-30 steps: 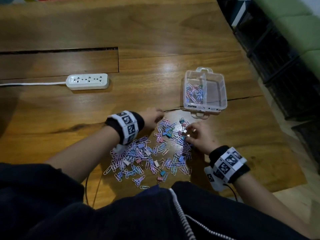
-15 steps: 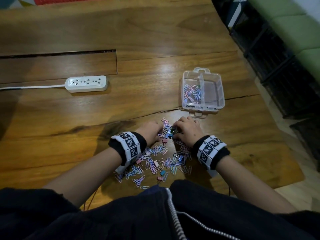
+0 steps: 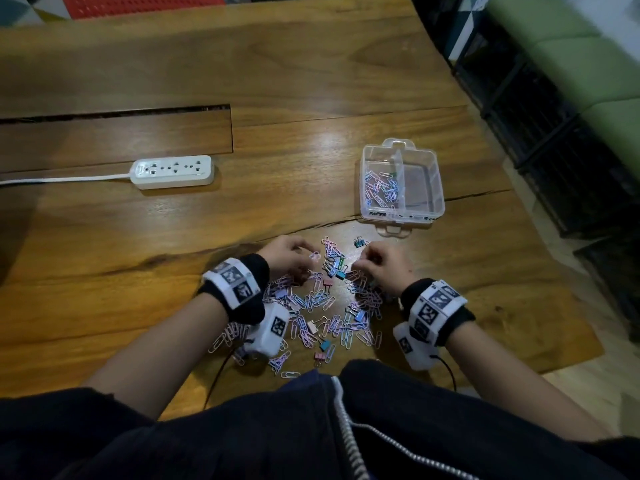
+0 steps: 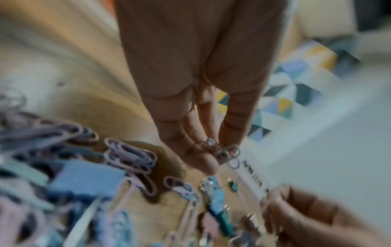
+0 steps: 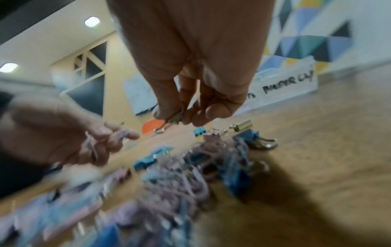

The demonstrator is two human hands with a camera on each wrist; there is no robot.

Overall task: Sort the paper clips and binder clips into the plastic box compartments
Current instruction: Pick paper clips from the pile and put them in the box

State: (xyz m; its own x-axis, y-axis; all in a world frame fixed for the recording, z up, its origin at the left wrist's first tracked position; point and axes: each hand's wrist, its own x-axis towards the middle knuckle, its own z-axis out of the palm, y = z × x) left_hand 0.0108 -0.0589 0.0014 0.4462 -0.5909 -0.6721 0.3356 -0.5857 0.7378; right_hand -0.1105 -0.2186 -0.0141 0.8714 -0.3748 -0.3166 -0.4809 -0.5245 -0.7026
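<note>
A heap of pink and blue paper clips and small binder clips (image 3: 322, 306) lies on the wooden table just in front of me. My left hand (image 3: 289, 258) hovers at the heap's far left and pinches pink paper clips (image 4: 224, 151) between thumb and fingers. My right hand (image 3: 381, 266) is at the heap's far right, its fingertips pinching a small clip (image 5: 171, 122). The clear plastic box (image 3: 401, 188) stands beyond the heap, with paper clips in its left compartment (image 3: 381, 188); the right compartment looks bare.
A white power strip (image 3: 172, 171) with its cord lies at the left on the table. A long slot (image 3: 114, 114) cuts across the tabletop behind it. The table's right edge drops to the floor by dark crates (image 3: 554, 133).
Both hands have drawn together at the far side of the heap, then parted a little. Each now pinches clips lifted from the heap.
</note>
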